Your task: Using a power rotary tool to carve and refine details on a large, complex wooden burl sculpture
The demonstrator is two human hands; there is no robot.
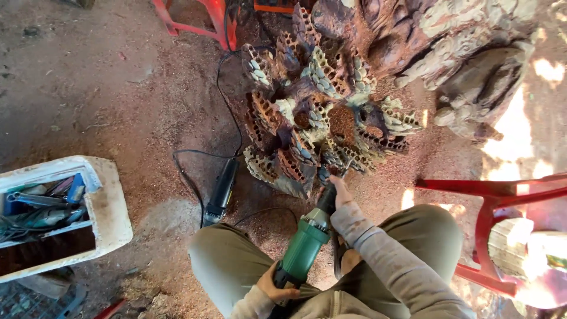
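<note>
Far left of the wood carving (331, 118) there's a grubby white foam box (109, 207) with tools in it, too jumbled to tell apart, and its left end is cut off by the frame. Just left of the carving a dark power tool (221, 190) lies on the sawdust floor (118, 106), its cord looping away. Below the carving, the left hand (276, 288) has its fingers clenched round the rear of the green grinder (304, 245). The right hand (341, 198) grips the grinder's front, fingers mostly hidden, and the tip disappears against the carving's lower edge. Right of the carving, a red plastic stool (502, 195), washed out by sun glare.
</note>
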